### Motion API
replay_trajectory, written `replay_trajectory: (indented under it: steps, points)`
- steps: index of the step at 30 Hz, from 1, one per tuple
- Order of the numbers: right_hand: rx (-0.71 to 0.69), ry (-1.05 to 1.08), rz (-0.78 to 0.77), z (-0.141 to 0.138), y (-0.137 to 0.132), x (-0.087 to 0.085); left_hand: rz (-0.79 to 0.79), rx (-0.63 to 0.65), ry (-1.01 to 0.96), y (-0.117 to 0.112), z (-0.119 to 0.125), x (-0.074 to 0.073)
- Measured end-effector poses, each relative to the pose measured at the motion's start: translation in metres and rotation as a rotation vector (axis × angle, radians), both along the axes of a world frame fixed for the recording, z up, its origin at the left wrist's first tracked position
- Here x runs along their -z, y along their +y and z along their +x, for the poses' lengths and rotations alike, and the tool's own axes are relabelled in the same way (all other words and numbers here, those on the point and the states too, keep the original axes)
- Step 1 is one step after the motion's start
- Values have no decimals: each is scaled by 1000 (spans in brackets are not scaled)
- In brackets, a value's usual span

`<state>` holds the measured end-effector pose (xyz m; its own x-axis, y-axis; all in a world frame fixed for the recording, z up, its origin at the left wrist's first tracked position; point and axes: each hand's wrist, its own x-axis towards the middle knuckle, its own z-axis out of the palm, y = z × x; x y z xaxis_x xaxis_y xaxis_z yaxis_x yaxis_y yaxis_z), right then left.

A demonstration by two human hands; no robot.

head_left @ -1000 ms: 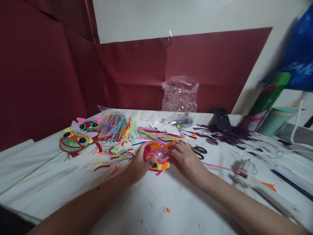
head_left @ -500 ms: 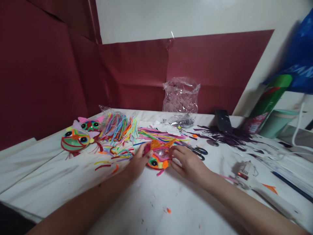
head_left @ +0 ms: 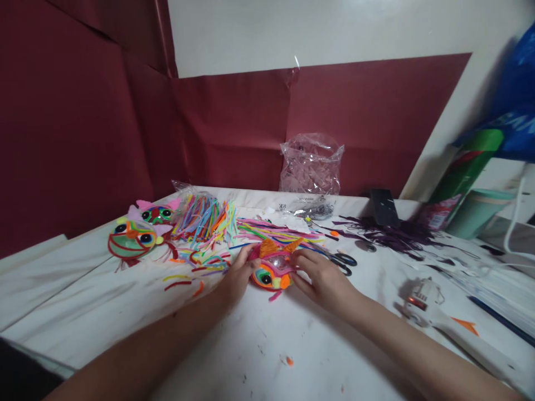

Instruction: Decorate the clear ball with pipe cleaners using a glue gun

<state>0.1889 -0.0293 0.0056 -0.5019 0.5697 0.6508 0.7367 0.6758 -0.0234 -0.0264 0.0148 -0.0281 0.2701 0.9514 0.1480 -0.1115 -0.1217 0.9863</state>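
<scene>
Head view. Nearest: white, grey-veined counter (head_left: 292,331), bare in front but for a small orange scrap (head_left: 290,361) and dark specks. Between the hands, lying on it near the middle: a pink-and-orange fuzzy animal-face craft with a clear centre (head_left: 273,266). Its two orange ears point away from the person; the black-pupilled eye and round orange nose sit on the near side. Long axis uncertain, both flanks being covered. Left hand (head_left: 236,278) pinches its left edge, thumb over the top. Right hand (head_left: 324,275) curves fingers and thumb against its right edge; cannot tell how firmly closed. White tool with a red-lit end (head_left: 430,314) well off to the right. Just past the right hand, black-handled scissors (head_left: 333,258). Farther: multicoloured fuzzy stems (head_left: 203,220) left, shredded purple strips (head_left: 390,236) right. Behind, clear crinkled plastic bag (head_left: 311,167) against dark-red sheeting (head_left: 234,122); pale wall (head_left: 334,28) above.
</scene>
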Motion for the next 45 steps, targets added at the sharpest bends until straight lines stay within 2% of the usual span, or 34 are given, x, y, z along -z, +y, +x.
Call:
replay_trajectory:
  steps: [5,10,17,26,33,39,45]
  points:
    - [-10,24,-12,2,1,0,-25,9,-56,-3,2,-4]
    - [0,28,-50,1,0,-1,-12,-50,56,-3,2,-5]
    - [-6,56,-57,0,1,1,151,-104,143,0,2,-4]
    - [1,68,-82,2,3,4,194,-115,197,3,1,0]
    - [3,82,-113,6,5,3,150,-52,131,-2,0,-4]
    - [-19,93,-104,3,3,1,80,-112,117,3,5,-6]
    - [-31,76,-111,0,0,-2,49,-4,62,1,6,-13]
